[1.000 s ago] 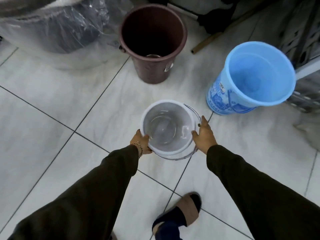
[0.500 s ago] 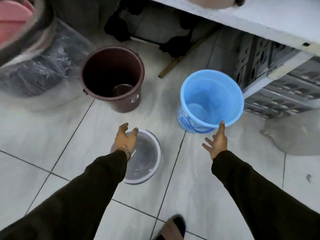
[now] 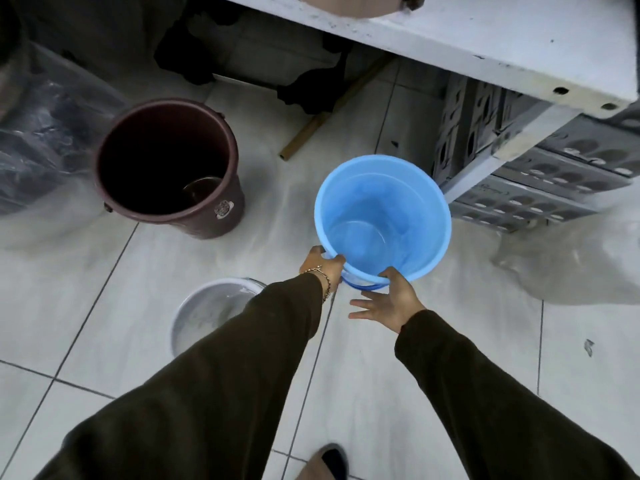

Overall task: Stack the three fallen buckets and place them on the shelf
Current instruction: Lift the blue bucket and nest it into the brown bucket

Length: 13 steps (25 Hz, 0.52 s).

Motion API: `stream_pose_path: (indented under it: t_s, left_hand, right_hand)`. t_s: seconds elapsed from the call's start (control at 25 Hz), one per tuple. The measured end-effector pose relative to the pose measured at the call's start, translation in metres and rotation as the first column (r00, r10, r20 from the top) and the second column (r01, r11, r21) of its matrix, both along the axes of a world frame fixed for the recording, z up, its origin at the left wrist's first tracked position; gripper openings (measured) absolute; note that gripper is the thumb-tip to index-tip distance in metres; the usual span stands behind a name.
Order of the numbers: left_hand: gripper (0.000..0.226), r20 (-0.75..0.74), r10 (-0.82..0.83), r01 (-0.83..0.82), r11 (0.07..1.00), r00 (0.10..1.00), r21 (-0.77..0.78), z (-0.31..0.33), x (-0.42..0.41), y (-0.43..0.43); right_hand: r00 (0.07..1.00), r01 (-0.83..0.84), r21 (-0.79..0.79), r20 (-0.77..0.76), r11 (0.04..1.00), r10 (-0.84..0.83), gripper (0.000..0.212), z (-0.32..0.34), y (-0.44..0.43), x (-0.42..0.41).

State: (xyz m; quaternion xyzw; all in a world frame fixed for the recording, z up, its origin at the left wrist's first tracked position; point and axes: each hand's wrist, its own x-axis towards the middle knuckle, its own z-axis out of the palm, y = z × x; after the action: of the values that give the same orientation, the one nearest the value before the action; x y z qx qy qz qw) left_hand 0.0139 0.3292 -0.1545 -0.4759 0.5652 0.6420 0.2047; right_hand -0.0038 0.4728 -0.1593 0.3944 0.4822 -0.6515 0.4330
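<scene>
Nearest, the white bucket [image 3: 211,315] stood upright under the left sleeve. Beyond it, the left hand [image 3: 320,266] curled over the blue bucket [image 3: 382,220] rim while the right hand [image 3: 389,301] touched it, fingers spread. So loose a hold might let it tip; the brown bucket [image 3: 166,168] stood farther left.

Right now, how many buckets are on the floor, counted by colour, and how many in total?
Brown bucket: 1
Blue bucket: 1, with the left hand and the right hand at its near rim
White bucket: 1, partly hidden by the left sleeve
Total: 3 buckets, all upright, none stacked yet.
</scene>
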Motion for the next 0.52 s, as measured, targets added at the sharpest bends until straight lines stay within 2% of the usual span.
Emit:
stream_pose_path:
  t_s: [0.16, 0.24, 0.32, 0.36, 0.52]
  left_hand:
    - [0.051, -0.015, 0.09, -0.088, 0.993, 0.996, 0.079, 0.038, 0.05, 0.003]
    - [0.044, -0.121, 0.11, -0.11, 0.994, 0.986, 0.013, 0.061, 0.075, -0.005]
    - [0.041, -0.224, 0.171, -0.197, 0.975, 0.959, -0.099, 0.086, 0.094, -0.031]
    - [0.04, -0.274, 0.207, -0.243, 0.964, 0.939, -0.105, 0.101, 0.101, -0.048]
    - [0.032, -0.359, 0.373, -0.37, 0.926, 0.856, 0.08, 0.156, 0.115, -0.122]
  right_hand:
    - [0.991, 0.061, 0.009, -0.121, 0.998, -0.059, 0.033, 0.037, 0.009, 0.043]
    - [0.966, 0.072, 0.022, -0.249, 0.997, -0.064, 0.037, 0.066, 0.007, 0.067]
    - [0.924, 0.068, 0.042, -0.379, 0.997, -0.048, 0.044, 0.099, 0.0, 0.087]
    - [0.905, 0.061, 0.056, -0.424, 0.997, -0.031, 0.048, 0.117, -0.009, 0.092]
    - [0.835, 0.048, 0.171, -0.548, 0.984, 0.055, 0.063, 0.182, -0.079, 0.081]
